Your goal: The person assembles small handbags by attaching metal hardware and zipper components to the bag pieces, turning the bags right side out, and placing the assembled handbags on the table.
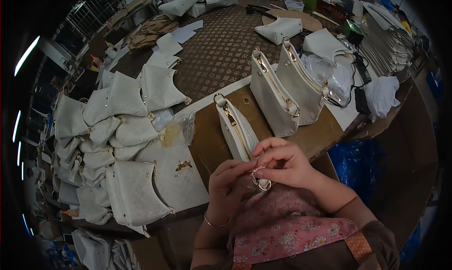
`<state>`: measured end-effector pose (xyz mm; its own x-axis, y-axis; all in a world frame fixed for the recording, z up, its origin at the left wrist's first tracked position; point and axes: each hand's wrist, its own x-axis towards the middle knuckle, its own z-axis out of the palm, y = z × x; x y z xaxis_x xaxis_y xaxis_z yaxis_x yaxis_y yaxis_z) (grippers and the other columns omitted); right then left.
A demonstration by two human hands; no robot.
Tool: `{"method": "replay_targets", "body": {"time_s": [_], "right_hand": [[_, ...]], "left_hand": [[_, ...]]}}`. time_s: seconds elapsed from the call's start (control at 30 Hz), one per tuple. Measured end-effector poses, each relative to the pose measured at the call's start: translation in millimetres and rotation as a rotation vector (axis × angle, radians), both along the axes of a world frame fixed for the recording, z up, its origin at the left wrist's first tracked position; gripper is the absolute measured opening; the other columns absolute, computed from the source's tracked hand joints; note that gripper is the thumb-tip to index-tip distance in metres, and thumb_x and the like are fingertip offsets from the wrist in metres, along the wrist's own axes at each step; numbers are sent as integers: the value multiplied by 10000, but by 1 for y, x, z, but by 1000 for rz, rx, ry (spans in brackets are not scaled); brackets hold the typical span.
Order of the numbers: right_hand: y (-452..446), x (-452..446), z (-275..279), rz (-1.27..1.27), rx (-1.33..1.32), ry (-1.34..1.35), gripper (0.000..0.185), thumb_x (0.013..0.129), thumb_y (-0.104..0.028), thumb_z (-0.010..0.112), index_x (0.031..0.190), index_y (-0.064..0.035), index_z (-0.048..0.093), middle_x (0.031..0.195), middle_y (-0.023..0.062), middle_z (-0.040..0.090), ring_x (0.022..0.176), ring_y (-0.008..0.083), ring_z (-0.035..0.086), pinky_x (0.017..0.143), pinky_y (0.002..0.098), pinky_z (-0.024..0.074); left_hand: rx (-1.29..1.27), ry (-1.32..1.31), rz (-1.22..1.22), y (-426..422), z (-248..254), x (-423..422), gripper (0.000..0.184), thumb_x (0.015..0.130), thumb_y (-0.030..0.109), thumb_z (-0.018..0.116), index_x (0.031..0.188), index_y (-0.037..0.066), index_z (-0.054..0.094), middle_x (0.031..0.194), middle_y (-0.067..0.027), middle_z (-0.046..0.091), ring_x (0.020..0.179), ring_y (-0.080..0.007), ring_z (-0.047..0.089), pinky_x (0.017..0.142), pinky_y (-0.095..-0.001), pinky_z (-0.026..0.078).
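Note:
Close to my body stands a white handbag (238,132), its gold zipper facing up and a metal ring at its far end. My left hand (230,181) and my right hand (283,164) meet over the bag's near end, fingertips pinched together. Between them shows a small white strap tab, with a gold D-ring (264,185) hanging below it. The fingers partly cover the tab, and any smaller piece in them is hidden. Just beyond my right hand are two more upright white handbags (271,98), also with gold zippers and rings.
Many white bags (136,194) are piled on the left. Small gold metal parts (183,165) lie on the white board, near a clear plastic bag (187,128). Brown board (207,143) lies beneath the upright bags. A blue plastic bag (359,166) sits lower right, beside a cardboard box (405,143).

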<state>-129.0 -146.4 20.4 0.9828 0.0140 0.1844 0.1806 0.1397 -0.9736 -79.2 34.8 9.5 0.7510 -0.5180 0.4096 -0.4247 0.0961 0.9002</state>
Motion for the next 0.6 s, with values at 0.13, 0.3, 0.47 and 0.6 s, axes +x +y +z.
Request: {"method": "replay_targets", "body": {"time_s": [0.13, 0.3, 0.47, 0.6], "right_hand": [[-10, 3, -4, 46, -5, 41, 77, 794, -31, 694, 869, -17, 680, 1093, 51, 538, 632, -8, 518, 588, 158, 431], [-13, 5, -5, 158, -90, -75, 87, 803, -37, 684, 889, -27, 689, 1054, 58, 573, 738, 39, 568, 629, 190, 452], [-17, 9, -4, 150, -189, -163, 81, 794, -60, 685, 865, -21, 685, 971, 60, 613, 741, 92, 594, 634, 230, 469], [-16, 11, 6, 129, -325, -234, 84, 762, -61, 683, 826, -7, 669, 892, 62, 625, 700, 128, 607, 606, 258, 483]], "left_hand": [[59, 39, -75, -3, 8, 8, 194, 766, -54, 641, 951, -5, 668, 887, -68, 612, 787, -130, 584, 671, -235, 468], [57, 174, -137, -3, 16, 10, 176, 741, -63, 685, 899, 13, 670, 846, -50, 622, 735, -104, 584, 631, -215, 453], [-35, 640, -96, -4, 22, 3, 182, 772, -75, 663, 932, -3, 613, 841, -34, 618, 794, -104, 609, 693, -228, 505], [-12, 652, -159, 5, 20, 9, 209, 787, -102, 628, 975, -16, 593, 885, -45, 620, 870, -126, 622, 749, -246, 522]]}}
